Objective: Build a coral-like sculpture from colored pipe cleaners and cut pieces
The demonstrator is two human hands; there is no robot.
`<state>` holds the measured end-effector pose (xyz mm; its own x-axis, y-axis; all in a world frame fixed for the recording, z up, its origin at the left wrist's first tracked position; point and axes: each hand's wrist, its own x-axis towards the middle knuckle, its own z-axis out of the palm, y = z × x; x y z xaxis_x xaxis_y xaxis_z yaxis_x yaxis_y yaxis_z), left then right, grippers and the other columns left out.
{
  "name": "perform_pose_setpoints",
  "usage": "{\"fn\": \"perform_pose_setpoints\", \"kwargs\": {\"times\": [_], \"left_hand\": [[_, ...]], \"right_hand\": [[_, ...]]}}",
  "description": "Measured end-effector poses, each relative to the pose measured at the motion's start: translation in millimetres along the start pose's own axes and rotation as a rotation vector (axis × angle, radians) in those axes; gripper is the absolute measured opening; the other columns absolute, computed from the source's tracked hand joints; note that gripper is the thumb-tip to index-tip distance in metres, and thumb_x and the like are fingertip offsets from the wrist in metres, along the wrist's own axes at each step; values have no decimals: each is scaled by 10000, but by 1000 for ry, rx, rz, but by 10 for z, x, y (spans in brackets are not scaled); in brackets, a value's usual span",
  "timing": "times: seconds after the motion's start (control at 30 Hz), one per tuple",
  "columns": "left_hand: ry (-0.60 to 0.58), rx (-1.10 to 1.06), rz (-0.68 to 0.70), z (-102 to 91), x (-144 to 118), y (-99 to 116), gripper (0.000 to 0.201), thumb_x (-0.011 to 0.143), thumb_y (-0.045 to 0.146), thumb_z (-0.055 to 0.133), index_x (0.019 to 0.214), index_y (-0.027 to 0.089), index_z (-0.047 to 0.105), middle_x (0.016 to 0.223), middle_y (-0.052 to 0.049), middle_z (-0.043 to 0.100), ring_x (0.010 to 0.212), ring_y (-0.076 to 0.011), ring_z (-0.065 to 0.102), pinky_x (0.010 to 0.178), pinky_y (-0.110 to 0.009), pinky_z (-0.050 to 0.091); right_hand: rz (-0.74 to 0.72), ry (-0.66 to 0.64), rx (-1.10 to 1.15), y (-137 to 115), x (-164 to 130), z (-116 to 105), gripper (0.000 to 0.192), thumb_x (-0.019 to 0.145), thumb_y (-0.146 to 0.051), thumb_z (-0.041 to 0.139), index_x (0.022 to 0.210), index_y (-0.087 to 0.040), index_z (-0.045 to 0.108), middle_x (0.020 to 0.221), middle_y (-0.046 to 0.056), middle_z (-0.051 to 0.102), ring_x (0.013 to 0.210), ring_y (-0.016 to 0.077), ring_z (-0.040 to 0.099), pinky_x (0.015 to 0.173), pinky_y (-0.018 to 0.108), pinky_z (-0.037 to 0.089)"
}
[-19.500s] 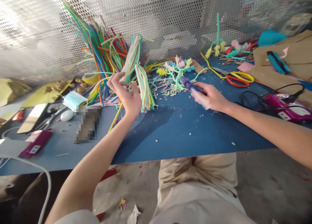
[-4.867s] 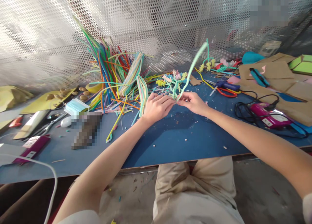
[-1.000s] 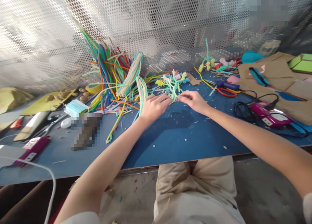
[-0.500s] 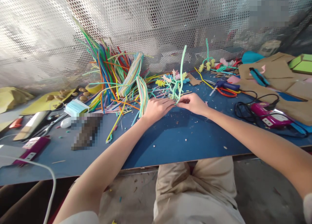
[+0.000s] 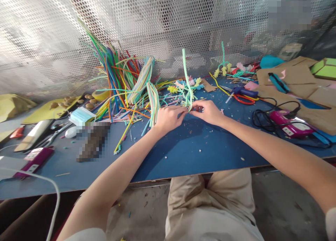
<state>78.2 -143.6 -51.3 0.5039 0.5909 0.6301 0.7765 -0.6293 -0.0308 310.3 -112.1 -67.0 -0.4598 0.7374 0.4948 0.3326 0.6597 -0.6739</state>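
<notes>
1. Nearest the viewer, the person's lap in beige trousers (image 5: 210,202) sits below the near edge of a blue bench (image 5: 194,153).
2. Two bare forearms reach from the near edge toward the middle of the bench.
3. The left hand (image 5: 168,117) and the right hand (image 5: 207,111) meet there, fingertips almost touching each other.
4. Each grip is pressed together, both pinching the lower end of one mint-green pipe cleaner (image 5: 186,73).
5. The pipe cleaner rises nearly upright from the fingers, leaning slightly left at its top.
6. Just behind the hands lies a pastel branching pipe-cleaner figure (image 5: 187,85), among small coloured scraps on the bench.
7. Left of the hands, toward the far edge, a large pile of pipe cleaners (image 5: 123,80) in many colours fans upward.
8. Toward the left end lie a light-blue face mask (image 5: 81,115) and a magenta glue gun (image 5: 34,158).
9. Right of the hands lie scissors with red and yellow handles (image 5: 241,94), and beyond them another magenta glue gun (image 5: 288,123) with a black cord.
10. Cardboard sheets (image 5: 296,80) cover the far right corner.
11. A perforated metal screen (image 5: 168,27) stands along the far edge.
</notes>
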Motion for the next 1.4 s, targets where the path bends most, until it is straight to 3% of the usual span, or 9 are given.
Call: {"fn": "perform_pose_setpoints", "kwargs": {"times": [0.23, 0.43, 0.63, 0.73, 0.83, 1.0, 1.2, 1.4], "left_hand": [[-53, -93, -149, 23, 20, 32, 142, 962, 349, 695, 989, 323, 832, 985, 40, 832, 774, -184, 765, 619, -298, 514], [-71, -205, -189, 34, 33, -2, 163, 938, 362, 687, 945, 319, 845, 784, 31, 802, 576, -152, 671, 541, -276, 452], [-117, -189, -209, 20, 40, 23, 165, 945, 353, 685, 949, 308, 844, 737, 20, 785, 575, -163, 664, 542, -282, 433], [-96, -96, -158, 18, 21, 50, 186, 979, 365, 654, 992, 308, 831, 891, 15, 822, 655, -167, 713, 575, -284, 467], [-57, 39, -9, -2, 4, 38, 221, 1017, 358, 603, 1065, 284, 805, 1021, -11, 826, 800, -180, 766, 624, -289, 503], [13, 141, 238, -67, 22, -42, 226, 1052, 319, 571, 1144, 247, 764, 1047, -25, 821, 876, -182, 781, 711, -311, 541], [-3, 175, 286, -125, 49, -60, 220, 1065, 293, 555, 1116, 260, 766, 1073, -15, 817, 858, -159, 764, 699, -319, 507], [-27, 201, 264, -159, 58, -64, 234, 1067, 292, 541, 1091, 292, 775, 1090, 7, 817, 882, -173, 749, 700, -367, 440]], "right_hand": [[-51, -24, 4, -49, -3, -39, 100, 909, -294, 693, 879, -223, 757, 900, 47, 757, 804, 213, 656, 796, 353, 469], [-139, -78, -80, -36, 8, -70, 96, 904, -248, 684, 877, -229, 774, 894, 59, 750, 848, 230, 660, 836, 372, 463], [-19, -49, -22, -77, -12, -52, 168, 921, -378, 720, 910, -219, 771, 855, 48, 755, 791, 217, 672, 788, 364, 485], [59, -36, 51, -105, -18, -25, 226, 930, -424, 708, 884, -208, 758, 844, 60, 768, 785, 227, 695, 771, 373, 504], [139, -57, 186, -98, -8, 5, 273, 908, -459, 731, 835, -197, 736, 805, 66, 760, 740, 214, 686, 730, 364, 506], [314, -85, 454, -78, 21, 34, 350, 839, -521, 794, 802, -180, 725, 715, 43, 710, 612, 145, 567, 633, 324, 450], [364, -91, 523, -97, 21, 23, 354, 803, -509, 821, 787, -167, 731, 697, 37, 710, 597, 129, 549, 629, 311, 445], [322, -98, 501, -63, 14, 36, 308, 800, -462, 828, 900, -178, 761, 841, 64, 788, 691, 153, 629, 674, 312, 474]]}}
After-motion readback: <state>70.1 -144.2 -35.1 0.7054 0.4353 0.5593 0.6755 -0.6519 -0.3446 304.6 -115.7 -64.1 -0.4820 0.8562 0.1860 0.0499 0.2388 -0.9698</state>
